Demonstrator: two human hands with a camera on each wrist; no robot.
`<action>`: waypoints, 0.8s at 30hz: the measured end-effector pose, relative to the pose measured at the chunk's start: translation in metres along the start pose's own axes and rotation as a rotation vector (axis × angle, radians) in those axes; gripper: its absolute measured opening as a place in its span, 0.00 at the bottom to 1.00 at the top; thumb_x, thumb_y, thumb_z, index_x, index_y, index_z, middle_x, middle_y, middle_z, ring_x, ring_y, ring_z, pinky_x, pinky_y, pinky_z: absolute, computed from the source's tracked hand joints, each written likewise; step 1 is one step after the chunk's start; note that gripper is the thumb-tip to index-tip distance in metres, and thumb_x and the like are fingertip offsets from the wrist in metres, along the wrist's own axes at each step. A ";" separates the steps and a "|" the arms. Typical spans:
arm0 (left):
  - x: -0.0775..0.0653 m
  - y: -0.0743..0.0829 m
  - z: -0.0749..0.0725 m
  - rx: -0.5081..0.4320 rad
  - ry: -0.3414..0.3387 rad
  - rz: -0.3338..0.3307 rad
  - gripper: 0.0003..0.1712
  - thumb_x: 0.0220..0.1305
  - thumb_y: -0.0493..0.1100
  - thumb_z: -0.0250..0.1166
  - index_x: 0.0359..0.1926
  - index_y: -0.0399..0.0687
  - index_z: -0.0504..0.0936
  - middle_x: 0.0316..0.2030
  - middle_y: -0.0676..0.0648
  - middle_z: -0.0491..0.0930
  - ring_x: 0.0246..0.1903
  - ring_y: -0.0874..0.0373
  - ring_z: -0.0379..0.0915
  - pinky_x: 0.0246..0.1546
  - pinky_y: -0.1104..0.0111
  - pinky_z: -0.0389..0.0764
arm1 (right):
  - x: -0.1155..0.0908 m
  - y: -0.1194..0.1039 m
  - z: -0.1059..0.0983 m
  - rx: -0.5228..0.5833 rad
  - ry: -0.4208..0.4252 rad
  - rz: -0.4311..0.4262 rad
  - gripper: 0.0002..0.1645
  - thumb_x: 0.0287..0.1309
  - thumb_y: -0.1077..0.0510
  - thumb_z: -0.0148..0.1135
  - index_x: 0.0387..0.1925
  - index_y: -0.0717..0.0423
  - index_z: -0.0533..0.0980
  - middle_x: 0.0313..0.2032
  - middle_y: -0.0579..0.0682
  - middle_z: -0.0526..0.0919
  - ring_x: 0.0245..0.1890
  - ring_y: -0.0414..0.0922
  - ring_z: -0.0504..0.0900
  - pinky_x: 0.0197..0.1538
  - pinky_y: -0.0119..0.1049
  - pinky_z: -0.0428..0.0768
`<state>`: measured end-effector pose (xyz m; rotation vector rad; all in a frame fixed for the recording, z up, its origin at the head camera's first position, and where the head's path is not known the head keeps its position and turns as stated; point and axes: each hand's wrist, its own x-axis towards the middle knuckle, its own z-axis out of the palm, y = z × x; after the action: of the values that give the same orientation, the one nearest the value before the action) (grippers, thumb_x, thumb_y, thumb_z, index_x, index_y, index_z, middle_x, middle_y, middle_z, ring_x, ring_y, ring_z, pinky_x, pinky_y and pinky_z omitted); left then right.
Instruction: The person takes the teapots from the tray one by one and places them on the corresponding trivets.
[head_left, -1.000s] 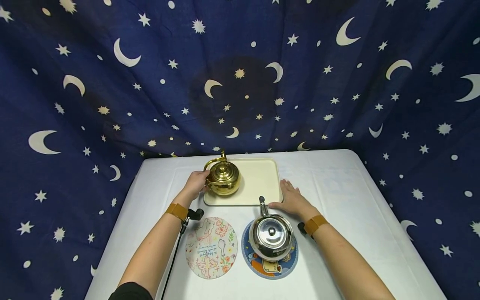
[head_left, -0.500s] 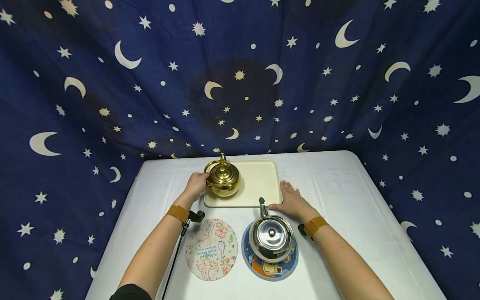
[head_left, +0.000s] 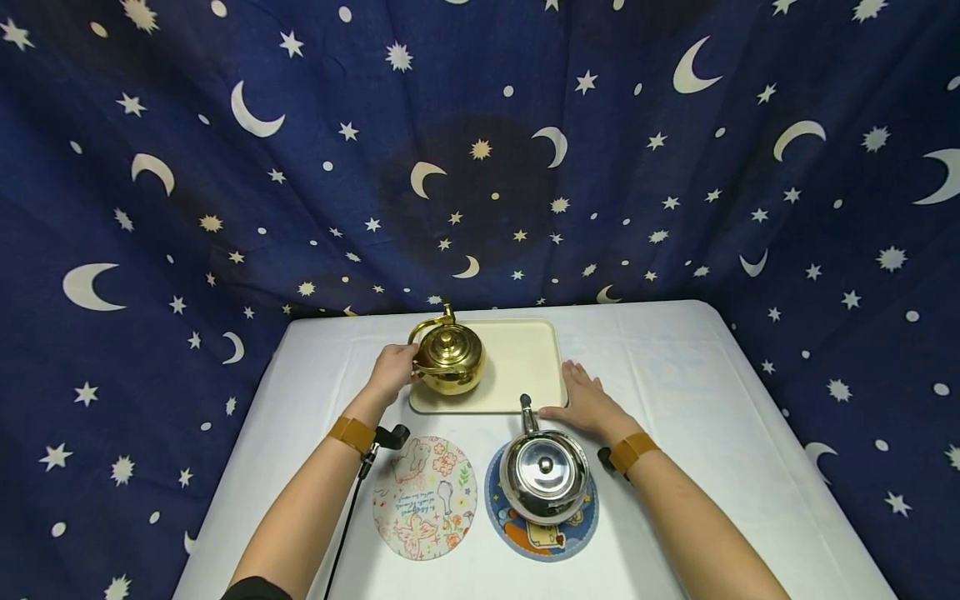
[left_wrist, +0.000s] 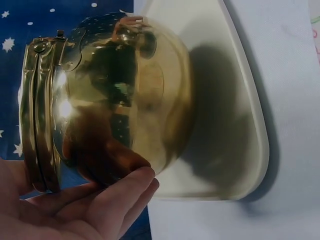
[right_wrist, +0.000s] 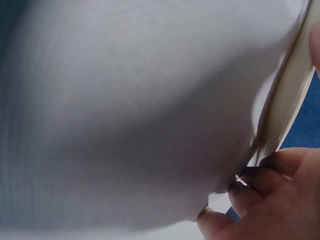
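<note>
My left hand (head_left: pixel 393 372) grips the handle of a shiny gold teapot (head_left: pixel 450 367) at the left end of a cream tray (head_left: pixel 522 367). In the left wrist view, the handle (left_wrist: pixel 44 120) passes between thumb and fingers, and the fingertips reach the teapot's rounded body. Whether its base touches the tray cannot be told. At the tray's right edge rests my right hand (head_left: pixel 588 402), fingers spread and thumb stretched along the front corner. The right wrist view shows its fingers (right_wrist: pixel 265 180) against the tray rim (right_wrist: pixel 285 95).
In front of the tray, a silver kettle (head_left: pixel 545 477) stands on a round blue mat (head_left: pixel 513 533), spout pointing to the tray. Left of it lies a round floral mat (head_left: pixel 425 500). A white cloth covers the table (head_left: pixel 660 358); a starry curtain (head_left: pixel 480 167) hangs behind.
The gold teapot has shifted very slightly to the right over the tray, still in my left hand. My right hand stays at the tray edge.
</note>
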<state>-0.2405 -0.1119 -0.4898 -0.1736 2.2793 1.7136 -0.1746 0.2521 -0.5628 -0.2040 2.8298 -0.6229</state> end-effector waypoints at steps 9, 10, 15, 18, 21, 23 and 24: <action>-0.018 0.006 -0.003 0.034 -0.019 0.027 0.27 0.80 0.47 0.45 0.60 0.28 0.77 0.56 0.34 0.76 0.57 0.46 0.74 0.53 0.57 0.84 | -0.001 -0.002 -0.004 -0.002 0.002 -0.005 0.73 0.55 0.25 0.64 0.76 0.74 0.44 0.77 0.70 0.45 0.78 0.66 0.43 0.76 0.67 0.45; -0.020 0.006 -0.004 0.030 -0.020 0.030 0.27 0.80 0.46 0.45 0.60 0.26 0.77 0.57 0.33 0.76 0.57 0.45 0.73 0.54 0.56 0.84 | -0.001 -0.002 -0.005 -0.002 0.003 -0.006 0.73 0.55 0.25 0.64 0.76 0.74 0.44 0.77 0.71 0.45 0.78 0.66 0.43 0.75 0.67 0.45; -0.031 0.005 -0.008 0.037 -0.007 0.045 0.27 0.79 0.47 0.45 0.56 0.26 0.79 0.54 0.32 0.77 0.55 0.44 0.75 0.53 0.55 0.84 | -0.001 -0.002 -0.006 0.010 0.007 -0.004 0.74 0.55 0.25 0.64 0.76 0.74 0.44 0.77 0.71 0.44 0.78 0.66 0.43 0.76 0.67 0.45; -0.040 0.002 -0.011 0.074 0.005 0.053 0.27 0.79 0.47 0.45 0.54 0.27 0.81 0.52 0.34 0.78 0.54 0.45 0.76 0.52 0.55 0.84 | -0.001 -0.002 -0.005 0.015 -0.002 -0.005 0.75 0.54 0.24 0.64 0.76 0.74 0.43 0.77 0.71 0.44 0.78 0.66 0.43 0.76 0.67 0.44; -0.049 -0.002 -0.014 0.105 0.017 0.055 0.27 0.80 0.48 0.46 0.52 0.29 0.82 0.50 0.35 0.78 0.52 0.46 0.76 0.51 0.55 0.84 | -0.001 -0.002 -0.003 0.011 -0.014 -0.006 0.76 0.52 0.22 0.63 0.77 0.73 0.43 0.77 0.71 0.44 0.79 0.65 0.42 0.76 0.67 0.44; -0.054 -0.005 -0.015 0.109 0.017 0.058 0.27 0.80 0.48 0.46 0.52 0.29 0.82 0.50 0.35 0.78 0.52 0.46 0.75 0.51 0.55 0.85 | -0.002 -0.002 -0.003 0.005 -0.011 -0.007 0.76 0.52 0.21 0.62 0.77 0.73 0.43 0.77 0.71 0.44 0.79 0.66 0.43 0.76 0.67 0.45; -0.056 -0.005 -0.015 0.105 0.016 0.059 0.27 0.80 0.48 0.46 0.52 0.29 0.82 0.50 0.35 0.78 0.53 0.46 0.75 0.51 0.56 0.85 | -0.002 -0.001 -0.002 0.004 -0.008 -0.008 0.77 0.52 0.21 0.62 0.77 0.74 0.43 0.77 0.71 0.45 0.78 0.66 0.43 0.76 0.67 0.45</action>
<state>-0.1878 -0.1318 -0.4744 -0.0998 2.4014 1.6202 -0.1735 0.2522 -0.5598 -0.2174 2.8210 -0.6282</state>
